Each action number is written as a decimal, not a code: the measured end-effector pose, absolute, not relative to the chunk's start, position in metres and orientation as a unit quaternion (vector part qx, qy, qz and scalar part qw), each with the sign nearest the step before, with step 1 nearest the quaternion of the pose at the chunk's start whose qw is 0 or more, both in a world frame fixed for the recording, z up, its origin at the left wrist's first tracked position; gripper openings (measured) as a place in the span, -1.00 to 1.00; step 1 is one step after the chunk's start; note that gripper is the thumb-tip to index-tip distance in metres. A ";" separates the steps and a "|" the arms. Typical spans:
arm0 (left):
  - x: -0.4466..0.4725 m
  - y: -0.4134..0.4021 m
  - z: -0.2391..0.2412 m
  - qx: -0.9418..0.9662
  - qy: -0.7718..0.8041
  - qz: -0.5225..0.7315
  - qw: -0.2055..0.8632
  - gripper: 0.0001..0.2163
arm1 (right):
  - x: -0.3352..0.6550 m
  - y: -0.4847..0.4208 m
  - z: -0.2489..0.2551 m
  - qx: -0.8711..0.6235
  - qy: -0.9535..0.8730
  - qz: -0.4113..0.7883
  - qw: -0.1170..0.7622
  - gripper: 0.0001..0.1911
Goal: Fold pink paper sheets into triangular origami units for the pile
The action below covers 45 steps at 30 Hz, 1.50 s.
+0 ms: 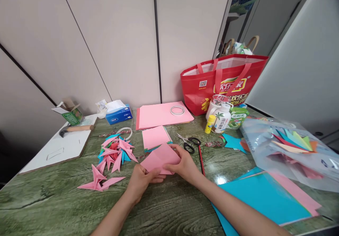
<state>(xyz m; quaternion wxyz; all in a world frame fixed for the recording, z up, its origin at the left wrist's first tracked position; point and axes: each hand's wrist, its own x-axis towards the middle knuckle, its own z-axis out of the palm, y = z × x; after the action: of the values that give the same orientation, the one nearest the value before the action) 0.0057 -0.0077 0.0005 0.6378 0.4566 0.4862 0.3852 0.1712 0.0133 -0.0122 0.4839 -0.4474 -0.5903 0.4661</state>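
Note:
Both hands hold a folded pink paper square (158, 157) just above the green table (66, 200). My left hand (141, 181) pinches its lower left edge, thumb on top. My right hand (182, 163) grips its right side, fingers curled over the fold. Behind the paper lies a small stack of pink sheets (155, 137). To the left sits a pile of folded pink and blue paper shapes (113, 154).
Scissors (189, 143) and a red pencil (201, 160) lie right of my hands. Large pink sheets with a tape roll (177, 110), a tissue box (118, 114), a red bag (222, 82), bottles (221, 117), a glue stick (210, 123), blue and pink sheets (265, 197), a plastic bag (291, 147) and a hammer on a white board (75, 128) surround them.

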 end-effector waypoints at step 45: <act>0.005 -0.004 0.001 0.359 0.500 0.509 0.602 -0.74 | 0.167 0.016 -0.019 -0.472 -0.612 0.444 0.454 -0.39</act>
<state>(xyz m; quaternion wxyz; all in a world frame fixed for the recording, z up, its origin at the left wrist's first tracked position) 0.0051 -0.0037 0.0005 0.6020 0.3589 0.4999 0.5089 0.1673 0.0164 -0.0191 0.4540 -0.4718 -0.6115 0.4441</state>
